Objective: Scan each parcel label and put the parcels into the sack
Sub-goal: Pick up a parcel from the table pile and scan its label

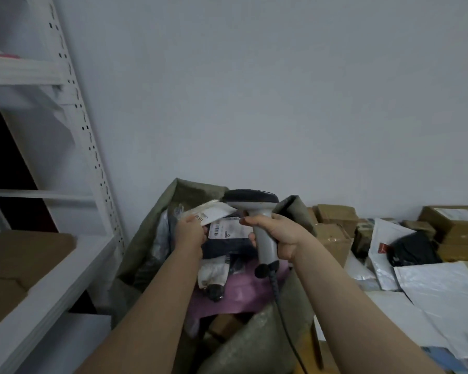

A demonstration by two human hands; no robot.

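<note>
Here, right hand (278, 236) grip clenched round scanner (254, 209), left hand (192, 232) pinching white parcel (215, 211)

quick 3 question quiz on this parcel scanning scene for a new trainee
1. True or false: the right hand grips the scanner.
2. What does the left hand hold? A) a white parcel B) a roll of tape C) nothing
3. Fill in: the pink bag lies inside the ____.
Key: 1 true; 2 A; 3 sack.
</note>
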